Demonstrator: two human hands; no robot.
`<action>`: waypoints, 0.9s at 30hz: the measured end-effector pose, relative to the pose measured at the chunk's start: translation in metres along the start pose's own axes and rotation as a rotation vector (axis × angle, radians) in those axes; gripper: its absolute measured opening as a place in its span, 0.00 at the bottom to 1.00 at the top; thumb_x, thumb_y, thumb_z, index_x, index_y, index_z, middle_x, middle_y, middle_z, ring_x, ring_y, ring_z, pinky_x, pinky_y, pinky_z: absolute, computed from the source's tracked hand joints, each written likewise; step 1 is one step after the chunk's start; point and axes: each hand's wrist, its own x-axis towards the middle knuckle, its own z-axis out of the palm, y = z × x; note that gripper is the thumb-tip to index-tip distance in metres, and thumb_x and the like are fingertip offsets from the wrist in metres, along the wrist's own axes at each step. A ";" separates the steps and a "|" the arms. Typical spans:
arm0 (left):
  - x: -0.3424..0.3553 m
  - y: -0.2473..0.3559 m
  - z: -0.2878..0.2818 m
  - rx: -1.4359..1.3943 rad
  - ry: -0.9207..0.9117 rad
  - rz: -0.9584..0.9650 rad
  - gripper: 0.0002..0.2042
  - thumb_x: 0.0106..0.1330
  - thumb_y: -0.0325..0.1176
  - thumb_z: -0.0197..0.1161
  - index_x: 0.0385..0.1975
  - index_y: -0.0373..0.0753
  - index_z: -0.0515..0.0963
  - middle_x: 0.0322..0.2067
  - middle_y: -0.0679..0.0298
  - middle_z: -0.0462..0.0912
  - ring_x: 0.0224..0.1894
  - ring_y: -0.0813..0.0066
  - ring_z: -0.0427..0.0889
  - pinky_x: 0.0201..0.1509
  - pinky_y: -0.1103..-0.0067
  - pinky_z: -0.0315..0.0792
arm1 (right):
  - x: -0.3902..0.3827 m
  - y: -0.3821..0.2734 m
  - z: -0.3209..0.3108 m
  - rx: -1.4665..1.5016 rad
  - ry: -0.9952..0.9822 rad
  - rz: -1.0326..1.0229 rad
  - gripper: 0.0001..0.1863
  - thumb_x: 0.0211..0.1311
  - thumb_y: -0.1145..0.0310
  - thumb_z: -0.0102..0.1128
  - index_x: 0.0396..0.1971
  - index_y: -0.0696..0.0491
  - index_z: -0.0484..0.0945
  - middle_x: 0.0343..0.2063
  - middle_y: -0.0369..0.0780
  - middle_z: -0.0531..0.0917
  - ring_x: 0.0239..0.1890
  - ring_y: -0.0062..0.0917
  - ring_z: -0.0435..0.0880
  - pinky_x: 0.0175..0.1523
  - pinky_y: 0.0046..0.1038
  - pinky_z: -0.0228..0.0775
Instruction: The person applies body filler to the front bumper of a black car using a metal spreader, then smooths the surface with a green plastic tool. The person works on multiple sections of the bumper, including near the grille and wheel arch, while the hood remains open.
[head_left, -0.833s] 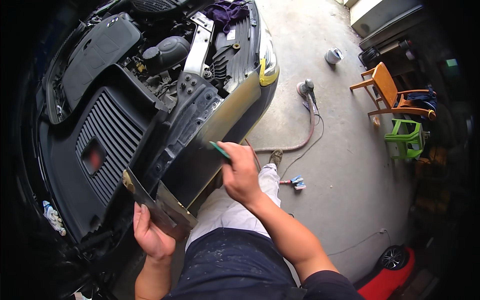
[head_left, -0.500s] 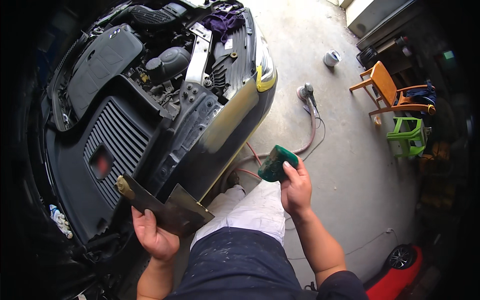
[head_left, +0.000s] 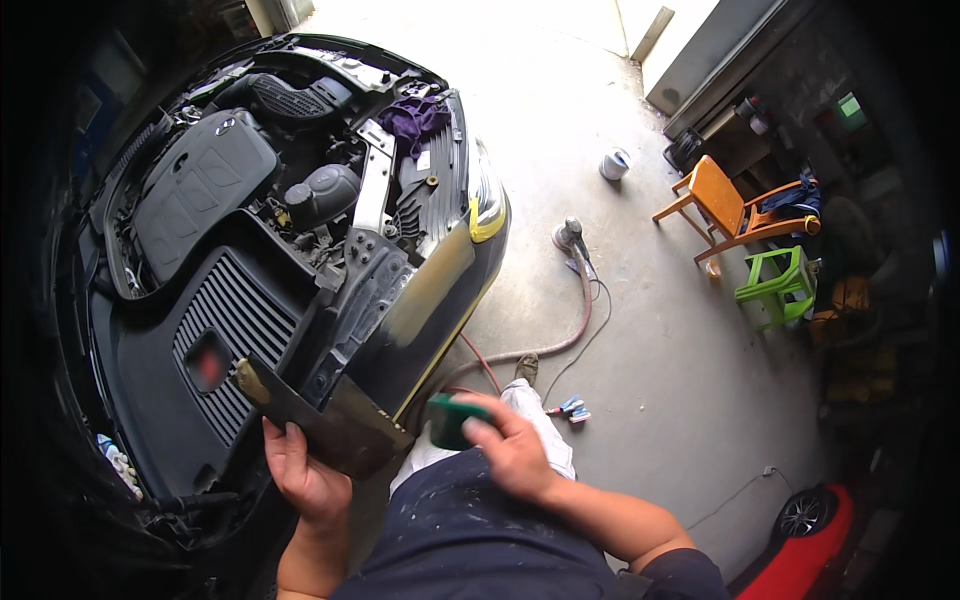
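Note:
My left hand (head_left: pixel 305 470) grips a dark, flat mixing board (head_left: pixel 340 430) by its lower edge; a lump of beige paste (head_left: pixel 250 380) sticks to its upper left corner. My right hand (head_left: pixel 505 445) holds a green flat spreader (head_left: pixel 450 418) in front of my body, just right of the board; the fingers are slightly blurred. Beyond both hands is the dark car's front fender (head_left: pixel 410 325), with a long beige filler patch along it and yellow masking tape (head_left: pixel 485 227) by the headlight.
The open engine bay (head_left: pixel 200 190) fills the left, with a purple cloth (head_left: pixel 410 125). On the floor are a sander with hoses (head_left: pixel 568 233), a can (head_left: pixel 614 164) and a blue-white tool (head_left: pixel 575 410). An orange chair (head_left: pixel 718 195), green stool (head_left: pixel 775 290) and red car (head_left: pixel 805 560) are at right.
My right hand went from the fender out to the right, then came back left and down toward the board with the spreader. The view has tilted, showing more floor beyond the car.

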 end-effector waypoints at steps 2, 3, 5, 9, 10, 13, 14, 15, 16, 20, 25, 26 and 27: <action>0.004 0.003 -0.008 0.074 -0.119 0.041 0.18 0.73 0.25 0.49 0.62 0.34 0.67 0.56 0.57 0.78 0.57 0.68 0.77 0.65 0.72 0.67 | 0.010 0.008 -0.025 0.354 0.163 0.144 0.15 0.75 0.71 0.48 0.57 0.57 0.73 0.46 0.39 0.82 0.46 0.23 0.82 0.55 0.27 0.74; 0.004 0.005 -0.007 0.099 -0.133 0.053 0.17 0.74 0.25 0.49 0.61 0.34 0.68 0.55 0.57 0.78 0.56 0.68 0.77 0.64 0.72 0.68 | 0.014 0.004 -0.035 0.447 0.239 0.135 0.14 0.75 0.71 0.48 0.56 0.57 0.72 0.45 0.39 0.82 0.46 0.23 0.82 0.55 0.29 0.75; 0.005 0.009 -0.003 0.151 -0.164 0.080 0.15 0.74 0.24 0.49 0.58 0.33 0.69 0.53 0.57 0.79 0.54 0.69 0.79 0.62 0.73 0.70 | 0.023 -0.007 -0.054 0.589 0.343 0.109 0.12 0.75 0.72 0.47 0.53 0.57 0.72 0.45 0.41 0.82 0.46 0.26 0.83 0.55 0.32 0.77; 0.005 0.018 0.007 0.307 -0.151 0.068 0.16 0.73 0.23 0.50 0.59 0.32 0.68 0.51 0.58 0.79 0.53 0.71 0.79 0.62 0.74 0.70 | 0.031 -0.027 -0.080 0.548 0.383 0.045 0.16 0.70 0.75 0.48 0.56 0.56 0.69 0.45 0.43 0.82 0.46 0.32 0.85 0.54 0.39 0.80; 0.006 0.020 0.010 0.347 -0.155 0.057 0.16 0.72 0.23 0.50 0.59 0.31 0.68 0.51 0.58 0.79 0.52 0.72 0.79 0.61 0.75 0.70 | 0.033 -0.034 -0.082 0.551 0.368 0.030 0.16 0.70 0.77 0.48 0.56 0.56 0.69 0.46 0.43 0.81 0.46 0.31 0.84 0.54 0.38 0.79; 0.005 0.027 0.015 0.505 -0.234 0.047 0.16 0.72 0.22 0.51 0.59 0.30 0.68 0.50 0.58 0.80 0.51 0.74 0.78 0.61 0.77 0.69 | 0.038 -0.052 -0.080 0.549 0.335 -0.011 0.17 0.69 0.80 0.50 0.56 0.57 0.69 0.47 0.41 0.80 0.48 0.28 0.82 0.54 0.34 0.78; 0.004 0.029 0.016 0.564 -0.273 0.042 0.16 0.71 0.22 0.51 0.58 0.29 0.68 0.50 0.58 0.80 0.50 0.74 0.78 0.61 0.77 0.69 | 0.040 -0.057 -0.077 0.526 0.327 -0.034 0.17 0.69 0.80 0.51 0.56 0.57 0.69 0.46 0.41 0.81 0.47 0.27 0.82 0.53 0.33 0.77; 0.004 0.030 0.021 0.611 -0.315 0.072 0.16 0.71 0.21 0.51 0.57 0.29 0.69 0.49 0.59 0.80 0.50 0.76 0.78 0.60 0.78 0.68 | 0.041 -0.061 -0.074 0.502 0.319 -0.058 0.17 0.68 0.80 0.52 0.56 0.57 0.69 0.46 0.41 0.81 0.47 0.27 0.82 0.53 0.32 0.77; 0.003 0.031 0.029 0.647 -0.325 0.066 0.14 0.70 0.21 0.52 0.55 0.29 0.71 0.47 0.60 0.81 0.48 0.76 0.78 0.58 0.79 0.69 | 0.042 -0.065 -0.072 0.478 0.312 -0.082 0.16 0.68 0.81 0.52 0.55 0.57 0.69 0.45 0.41 0.81 0.46 0.26 0.82 0.53 0.31 0.77; 0.004 0.035 0.051 0.817 -0.430 0.085 0.10 0.67 0.20 0.56 0.47 0.30 0.74 0.39 0.59 0.84 0.41 0.78 0.81 0.48 0.81 0.73 | 0.032 -0.076 -0.064 0.017 0.244 -0.334 0.16 0.64 0.84 0.57 0.51 0.59 0.72 0.43 0.43 0.83 0.42 0.26 0.83 0.49 0.29 0.76; 0.005 0.036 0.078 0.870 -0.584 0.078 0.11 0.66 0.19 0.58 0.47 0.29 0.74 0.37 0.54 0.86 0.38 0.71 0.86 0.44 0.78 0.77 | 0.032 -0.110 -0.048 -0.753 0.035 -1.067 0.18 0.49 0.82 0.63 0.43 0.57 0.82 0.41 0.44 0.85 0.40 0.35 0.83 0.43 0.34 0.77; 0.003 0.034 0.082 0.861 -0.602 0.073 0.11 0.66 0.19 0.59 0.47 0.29 0.73 0.37 0.54 0.86 0.37 0.71 0.87 0.43 0.78 0.77 | 0.028 -0.115 -0.044 -0.821 -0.004 -1.102 0.16 0.50 0.79 0.64 0.42 0.56 0.84 0.42 0.42 0.85 0.40 0.33 0.83 0.43 0.33 0.77; 0.002 0.032 0.083 0.845 -0.619 0.055 0.11 0.66 0.19 0.59 0.47 0.29 0.73 0.37 0.54 0.86 0.37 0.70 0.87 0.42 0.78 0.77 | 0.026 -0.117 -0.040 -0.886 -0.023 -1.158 0.14 0.52 0.74 0.66 0.41 0.53 0.86 0.42 0.39 0.85 0.40 0.30 0.83 0.43 0.31 0.76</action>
